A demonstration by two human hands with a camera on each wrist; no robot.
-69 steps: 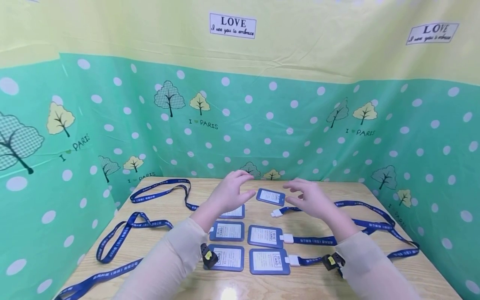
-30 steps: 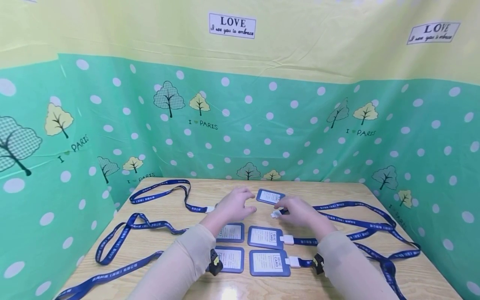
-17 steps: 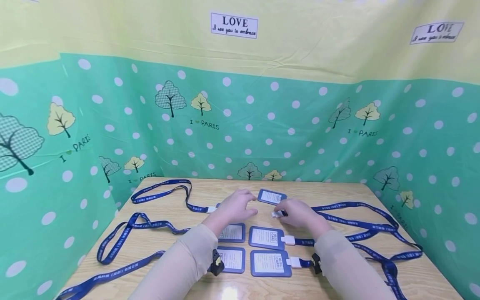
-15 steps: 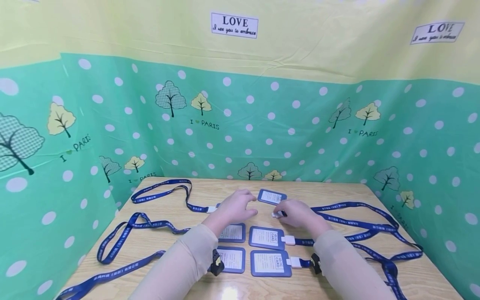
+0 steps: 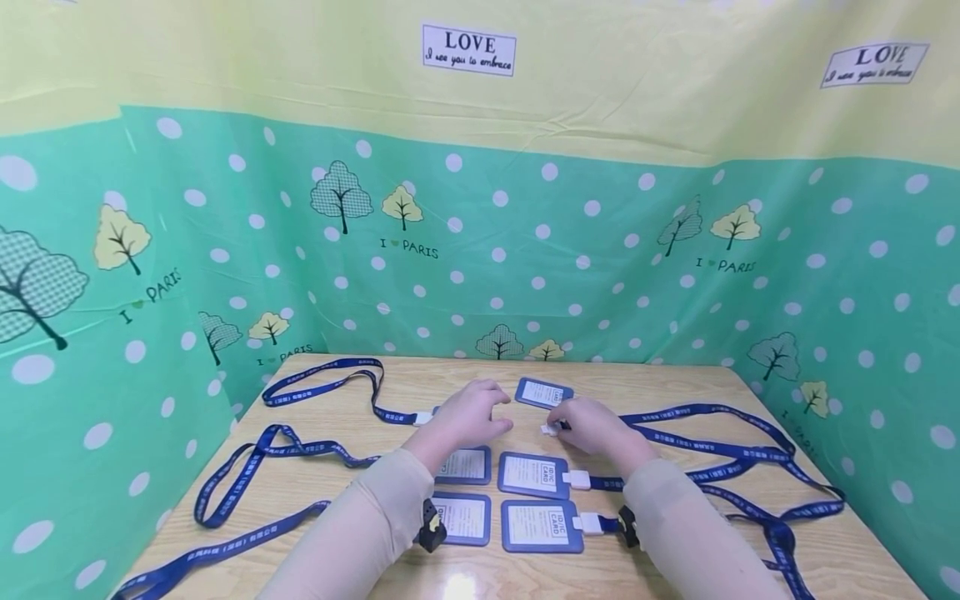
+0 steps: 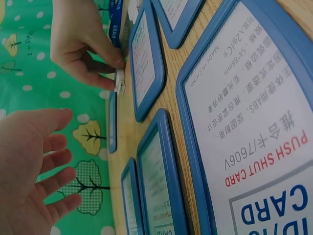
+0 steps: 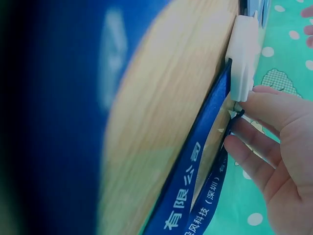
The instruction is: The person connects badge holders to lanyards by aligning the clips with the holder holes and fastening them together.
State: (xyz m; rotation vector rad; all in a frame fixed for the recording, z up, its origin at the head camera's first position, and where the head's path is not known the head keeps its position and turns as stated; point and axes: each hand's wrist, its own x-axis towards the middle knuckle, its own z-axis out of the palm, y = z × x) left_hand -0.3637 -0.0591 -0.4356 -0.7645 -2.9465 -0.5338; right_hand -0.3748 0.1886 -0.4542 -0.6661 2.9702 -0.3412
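My right hand (image 5: 596, 427) pinches the white plastic clip (image 5: 550, 429) at the end of a blue lanyard (image 5: 675, 412), low over the table. In the left wrist view, thumb and fingers close around that clip (image 6: 120, 81). Just beyond the hand lies a blue-framed badge holder (image 5: 543, 392) with no clip on it. My left hand (image 5: 472, 414) hovers over the left column of badge holders, fingers spread and slightly bent, holding nothing. It partly covers the far-left holder and overlaps the middle-left holder (image 5: 468, 467).
Two badge holders (image 5: 534, 475) on the right side have white clips (image 5: 577, 480) and lanyards attached. A near-left holder (image 5: 465, 518) lies by the left wrist. Blue lanyards (image 5: 236, 492) loop across the left of the wooden table (image 5: 420, 375); a patterned curtain (image 5: 525, 250) encloses it.
My right hand has come down and inward from above the table and taken hold of the clip. The left hand has lowered a little, then stayed nearly still. The badge holders have not moved.
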